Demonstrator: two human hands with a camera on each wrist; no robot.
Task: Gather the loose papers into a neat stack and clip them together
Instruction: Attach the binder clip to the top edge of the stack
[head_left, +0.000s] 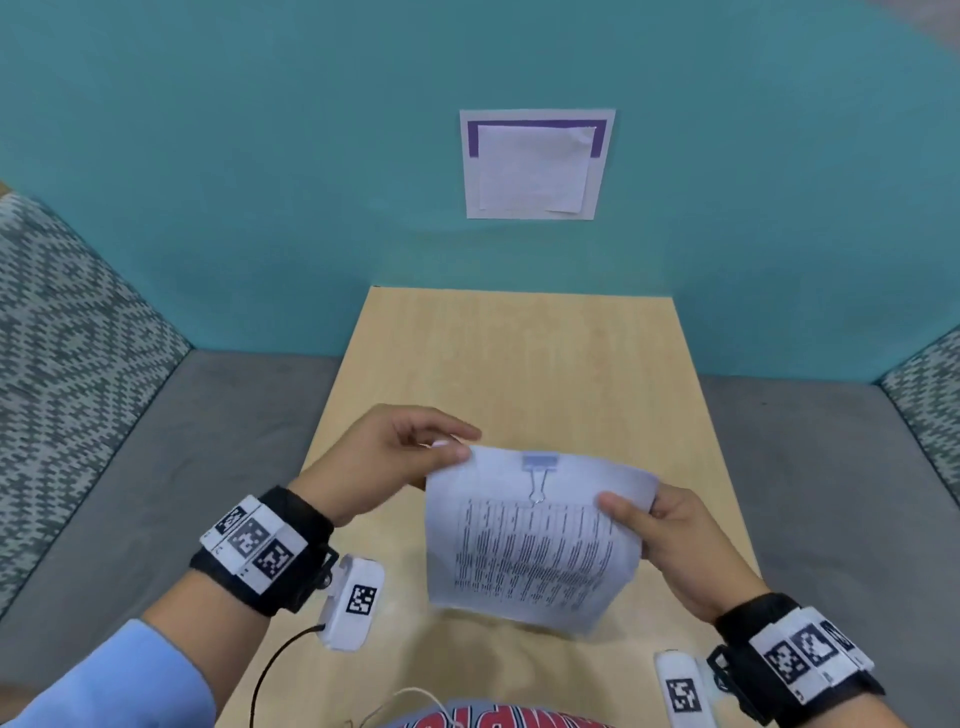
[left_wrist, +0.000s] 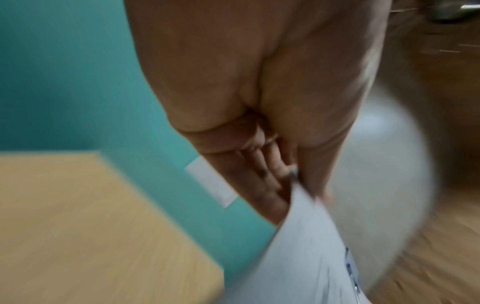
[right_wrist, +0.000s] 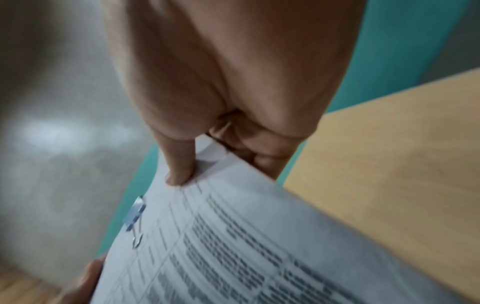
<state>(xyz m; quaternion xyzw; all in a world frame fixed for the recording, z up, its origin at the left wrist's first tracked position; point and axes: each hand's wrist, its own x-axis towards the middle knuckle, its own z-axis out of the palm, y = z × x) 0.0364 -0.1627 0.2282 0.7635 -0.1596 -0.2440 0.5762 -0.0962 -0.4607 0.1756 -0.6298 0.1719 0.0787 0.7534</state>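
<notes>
Printed text (head_left: 535, 551): blurred, unreadable; wall notice (head_left: 535, 163): too faint to read; shirt lettering (head_left: 498, 719): cut off by frame edge

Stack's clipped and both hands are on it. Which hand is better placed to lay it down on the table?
Right, probably. The right hand grips the stack along its side edge, thumb on top; the left hand only pinches a top corner beside the binder clip.
</notes>
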